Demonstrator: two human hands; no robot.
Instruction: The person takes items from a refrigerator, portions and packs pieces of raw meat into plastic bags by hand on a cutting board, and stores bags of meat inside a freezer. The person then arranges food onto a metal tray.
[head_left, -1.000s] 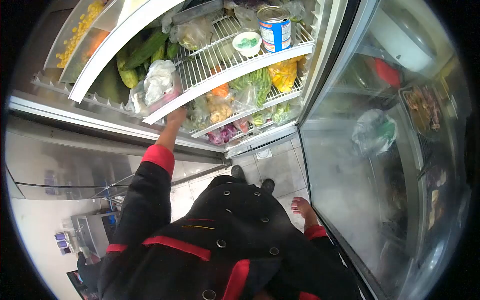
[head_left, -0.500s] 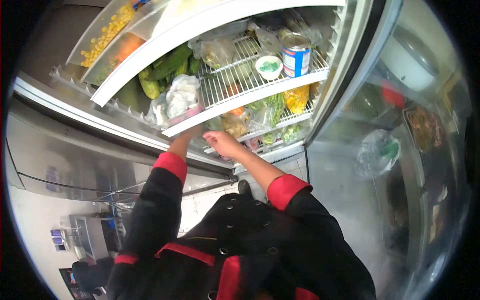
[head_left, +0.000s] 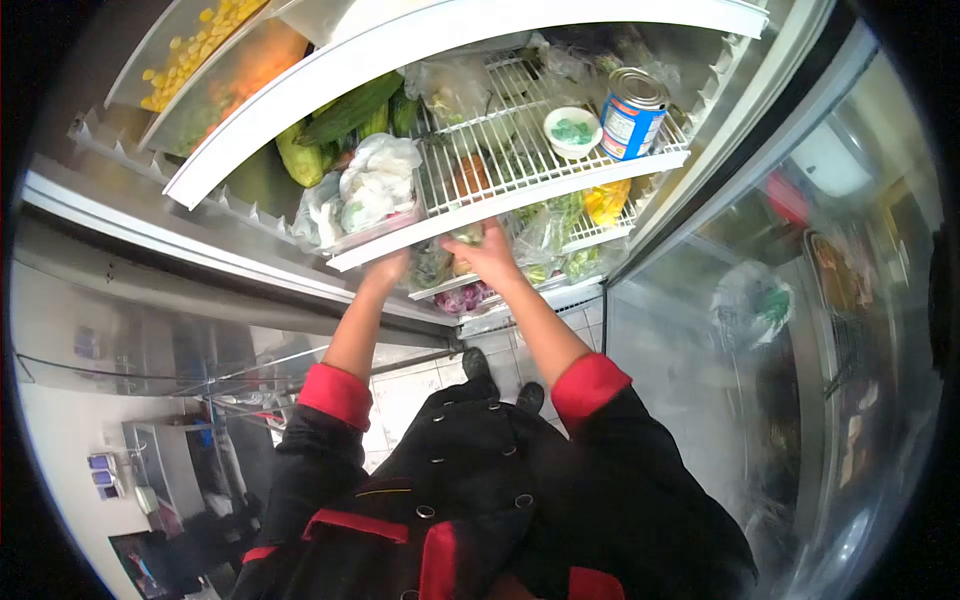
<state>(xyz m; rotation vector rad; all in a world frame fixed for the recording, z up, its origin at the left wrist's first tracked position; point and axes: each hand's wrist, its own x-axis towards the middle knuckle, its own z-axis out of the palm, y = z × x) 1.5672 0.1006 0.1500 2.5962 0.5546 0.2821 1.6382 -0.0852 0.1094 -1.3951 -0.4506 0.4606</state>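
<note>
My left hand reaches under the front edge of a wire refrigerator shelf, its fingers hidden behind the white trim. My right hand is just below the same trim, thumb and fingers spread apart. A pale greenish bagged item shows between them; whether I touch it I cannot tell. Dark leafy greens lie between my hands on the lower level, with purple onions beneath. Above my left hand, white knotted plastic bags sit in a clear tray.
The wire shelf also holds green zucchini, a white bowl with green contents and a blue-labelled can. A yellow bag lies lower right. Corn kernels fill an upper-left container. The glass door stands open at right.
My right hand has moved right and up toward the shelf edge, its fingers spreading from a closed curl. My left hand has shifted slightly right. The view has come closer to the shelves.
</note>
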